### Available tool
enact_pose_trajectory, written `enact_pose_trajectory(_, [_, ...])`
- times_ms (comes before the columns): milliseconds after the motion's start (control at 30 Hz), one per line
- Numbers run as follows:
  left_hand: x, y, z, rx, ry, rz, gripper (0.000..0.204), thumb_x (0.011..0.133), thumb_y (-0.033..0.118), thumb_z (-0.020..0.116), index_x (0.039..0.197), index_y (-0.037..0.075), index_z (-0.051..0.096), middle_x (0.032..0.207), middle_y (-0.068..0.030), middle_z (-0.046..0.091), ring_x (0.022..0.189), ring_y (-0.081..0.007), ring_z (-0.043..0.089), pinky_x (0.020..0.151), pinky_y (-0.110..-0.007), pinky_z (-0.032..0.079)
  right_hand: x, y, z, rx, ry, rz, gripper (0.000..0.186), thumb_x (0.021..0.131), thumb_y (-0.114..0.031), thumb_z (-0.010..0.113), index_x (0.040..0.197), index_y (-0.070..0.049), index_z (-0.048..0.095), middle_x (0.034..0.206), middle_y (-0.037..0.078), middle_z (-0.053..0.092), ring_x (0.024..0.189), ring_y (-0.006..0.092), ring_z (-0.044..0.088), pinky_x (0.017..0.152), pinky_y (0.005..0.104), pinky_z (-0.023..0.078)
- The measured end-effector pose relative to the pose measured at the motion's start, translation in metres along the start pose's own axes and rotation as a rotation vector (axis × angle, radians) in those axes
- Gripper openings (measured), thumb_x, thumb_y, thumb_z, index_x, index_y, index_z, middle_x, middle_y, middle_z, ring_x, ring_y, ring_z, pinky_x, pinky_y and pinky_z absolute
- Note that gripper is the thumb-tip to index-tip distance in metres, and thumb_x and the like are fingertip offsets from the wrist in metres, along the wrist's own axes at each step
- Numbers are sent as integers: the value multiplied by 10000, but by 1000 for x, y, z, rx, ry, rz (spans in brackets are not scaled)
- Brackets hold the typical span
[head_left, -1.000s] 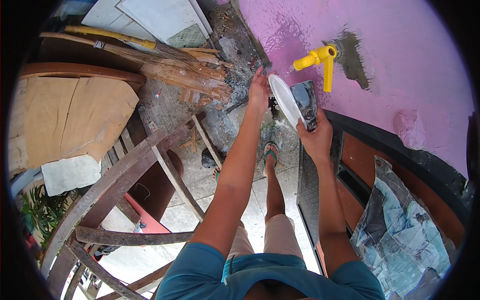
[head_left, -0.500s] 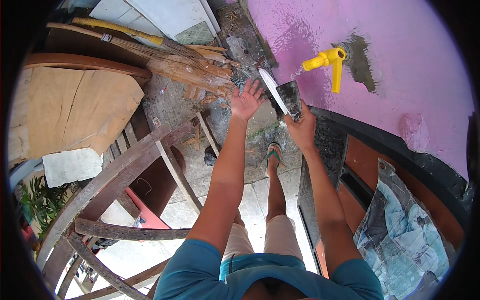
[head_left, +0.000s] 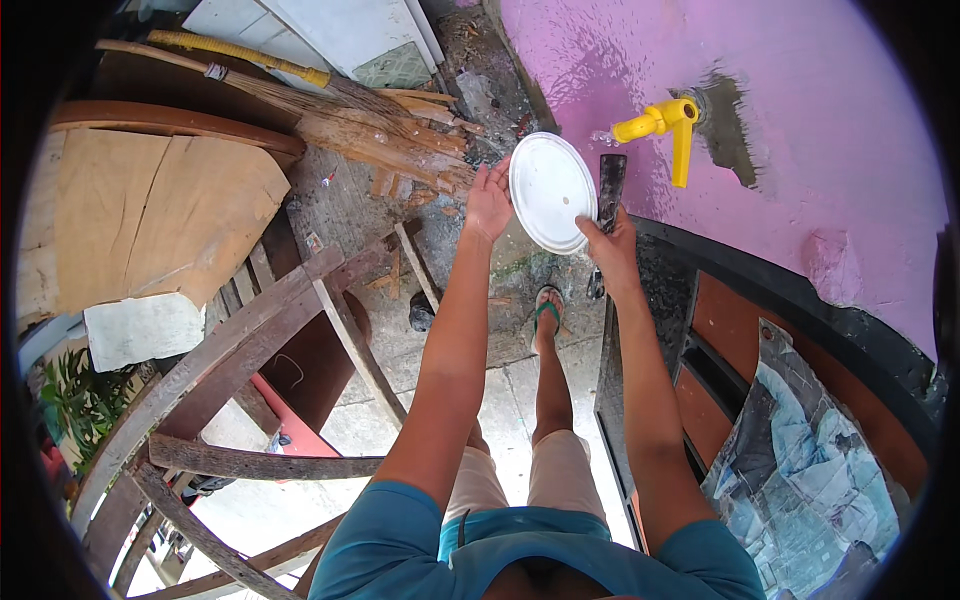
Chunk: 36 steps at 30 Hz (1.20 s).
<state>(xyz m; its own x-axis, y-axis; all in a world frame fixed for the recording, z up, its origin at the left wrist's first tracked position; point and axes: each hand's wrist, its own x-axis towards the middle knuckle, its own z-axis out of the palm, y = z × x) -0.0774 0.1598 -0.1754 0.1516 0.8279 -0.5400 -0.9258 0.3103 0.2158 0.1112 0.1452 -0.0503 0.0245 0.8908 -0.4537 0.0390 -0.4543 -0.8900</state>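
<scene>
A round white plastic lid is tilted so that its face shows. My right hand grips it at the lower right edge, with the thumb over the rim. In the same hand is a flat dark scraper, which looks like a putty knife, seen nearly edge-on; its lower end sticks out below my fingers. My left hand is beside the lid's left edge, palm up and fingers stretched out; whether it touches the rim I cannot tell. Water comes from the yellow tap just above the scraper.
The tap comes out of a wet pink wall. A broom and splintered wood lie at the far left. A wooden frame stands close on my left. Along the right runs a dark-edged cabinet with a crumpled sheet on it.
The lid has turned from edge-on to showing its face, while the scraper has turned nearly edge-on. My left hand's fingers have come in beside the lid's edge.
</scene>
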Motion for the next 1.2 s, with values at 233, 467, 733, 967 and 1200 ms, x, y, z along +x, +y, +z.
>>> enact_pose_trajectory(233, [-24,12,27,189,107,238,349,928,300,566,1190,72,541,1166,-34,580,1107,-167,531,972,-343,422,16,0,-16,-27,-23,135,269,803,-58,675,1053,-50,577,784,-23,600,559,29,459,465,220,340])
enact_pose_trajectory(467, [-19,21,45,383,202,337,257,904,214,619,1107,59,590,1029,-17,628,957,-116,573,851,-272,472,27,15,-17,-70,67,37,299,792,-51,684,1065,-6,571,910,49,653,761,114,594,678,268,472])
enact_pose_trajectory(733, [-22,19,61,562,220,400,208,894,208,639,1017,40,643,923,-7,649,815,-65,563,745,-220,455,-2,28,-23,-48,117,21,292,791,-106,728,1032,-13,592,910,45,658,776,108,600,697,262,475])
enact_pose_trajectory(967, [-21,11,65,704,257,419,175,878,157,654,995,27,667,881,-5,663,771,-49,562,709,-197,444,-15,35,-29,-69,134,89,236,810,-202,743,869,-75,553,628,-40,531,463,39,437,407,214,341])
enact_pose_trajectory(1200, [-6,19,84,767,165,375,189,857,184,679,976,38,671,895,7,655,797,-58,566,738,-207,439,-32,31,-33,-13,148,118,221,845,-193,705,930,-53,555,738,-23,589,545,44,480,461,221,383])
